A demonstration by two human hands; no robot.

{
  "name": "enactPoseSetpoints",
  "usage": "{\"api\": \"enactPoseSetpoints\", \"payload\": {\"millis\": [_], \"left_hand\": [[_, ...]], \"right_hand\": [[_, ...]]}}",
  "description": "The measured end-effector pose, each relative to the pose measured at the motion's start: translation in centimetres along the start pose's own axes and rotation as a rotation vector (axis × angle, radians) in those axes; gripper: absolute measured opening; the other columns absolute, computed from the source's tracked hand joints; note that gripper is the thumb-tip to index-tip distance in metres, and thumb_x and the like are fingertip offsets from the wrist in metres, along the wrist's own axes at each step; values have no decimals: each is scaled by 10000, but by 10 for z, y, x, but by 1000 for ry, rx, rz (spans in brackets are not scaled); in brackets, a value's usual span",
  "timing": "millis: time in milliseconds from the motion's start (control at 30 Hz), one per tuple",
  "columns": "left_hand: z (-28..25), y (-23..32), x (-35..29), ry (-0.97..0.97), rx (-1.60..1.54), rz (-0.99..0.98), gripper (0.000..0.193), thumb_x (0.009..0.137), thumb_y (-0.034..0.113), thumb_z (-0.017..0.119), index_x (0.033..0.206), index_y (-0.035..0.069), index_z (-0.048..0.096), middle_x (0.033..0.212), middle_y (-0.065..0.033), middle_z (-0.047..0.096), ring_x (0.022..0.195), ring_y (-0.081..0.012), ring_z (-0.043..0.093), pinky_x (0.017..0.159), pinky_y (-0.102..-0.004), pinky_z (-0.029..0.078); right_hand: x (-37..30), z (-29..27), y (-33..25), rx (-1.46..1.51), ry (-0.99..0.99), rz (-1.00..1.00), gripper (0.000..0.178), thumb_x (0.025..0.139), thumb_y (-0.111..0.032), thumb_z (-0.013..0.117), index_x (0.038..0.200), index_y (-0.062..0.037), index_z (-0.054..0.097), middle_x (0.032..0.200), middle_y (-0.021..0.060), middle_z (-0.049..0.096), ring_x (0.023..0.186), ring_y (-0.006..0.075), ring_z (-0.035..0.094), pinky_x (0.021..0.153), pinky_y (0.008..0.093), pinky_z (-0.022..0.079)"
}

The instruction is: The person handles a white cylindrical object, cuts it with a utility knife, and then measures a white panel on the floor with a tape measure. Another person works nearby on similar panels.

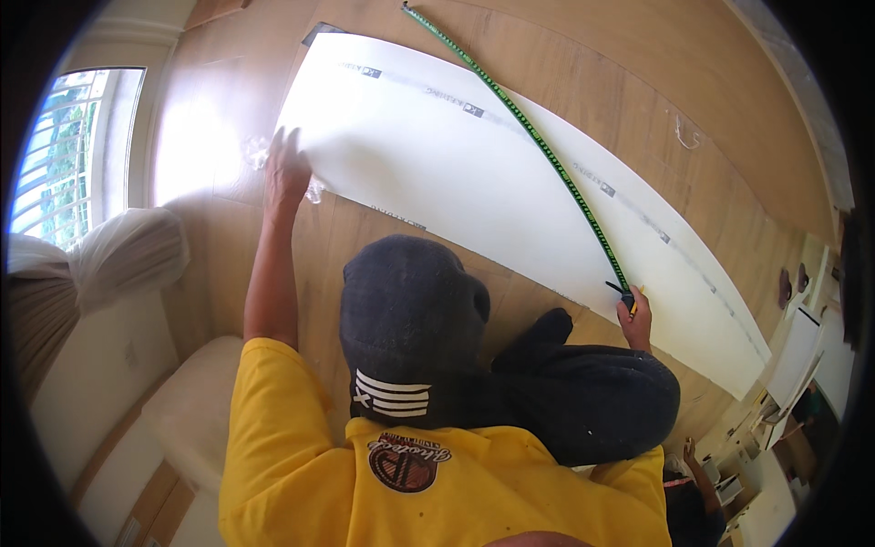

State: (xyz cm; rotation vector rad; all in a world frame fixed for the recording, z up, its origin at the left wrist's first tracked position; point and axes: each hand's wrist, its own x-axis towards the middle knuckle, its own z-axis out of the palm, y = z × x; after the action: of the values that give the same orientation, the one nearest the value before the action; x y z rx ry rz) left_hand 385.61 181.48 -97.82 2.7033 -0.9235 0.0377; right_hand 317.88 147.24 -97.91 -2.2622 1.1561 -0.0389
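Observation:
A long white panel [410, 137], with printed strips of film or tape across it, lies on the wooden floor in front of my bent knee. Across it runs the green blade of a tape measure [547, 155], from beyond the panel's far edge down to my right side. My right hand [638, 324] is closed around the tape's dark and yellow case, at the panel's near edge; the fingers hide most of the case. At the panel's left end my left hand [290, 171] rests with fingers stretched out, holding nothing. Crumpled clear plastic [314, 190] lies beside it.
A barred window [77, 146] and a tied curtain wrapped in plastic [128, 255] are at the left. A pale covered piece [191, 410] stands by my left arm. At the lower right another person [693, 497] is partly visible. Thin clear scrap [686, 132] lies on the floor.

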Motion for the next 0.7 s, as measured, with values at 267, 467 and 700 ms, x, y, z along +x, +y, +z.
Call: {"api": "enactPoseSetpoints", "payload": {"millis": [267,467,700], "left_hand": [[34,44,21,-410,46,-333,684,943,514,483,1485,131,315,1574,-127,251,1429,-368,260,1043,-669,307],[55,19,-22,-418,93,-411,855,889,587,584,1539,157,233,1613,-91,168,1473,-353,168,1055,-702,255],[63,26,-41,-105,34,-401,729,861,498,682,1418,98,436,1463,-151,390,1374,-321,341,1085,-544,322]], "right_hand": [[7,-11,-18,42,-174,27,442,824,-140,686,1232,-2,587,1108,207,623,1023,358,609,905,396,474],[29,-10,-53,59,-291,-6,430,796,-129,686,1199,-7,597,1078,215,611,1012,397,596,898,417,477],[36,-13,-68,-5,-404,-41,441,792,-102,678,1209,7,586,997,211,584,908,367,598,832,388,484]]}}
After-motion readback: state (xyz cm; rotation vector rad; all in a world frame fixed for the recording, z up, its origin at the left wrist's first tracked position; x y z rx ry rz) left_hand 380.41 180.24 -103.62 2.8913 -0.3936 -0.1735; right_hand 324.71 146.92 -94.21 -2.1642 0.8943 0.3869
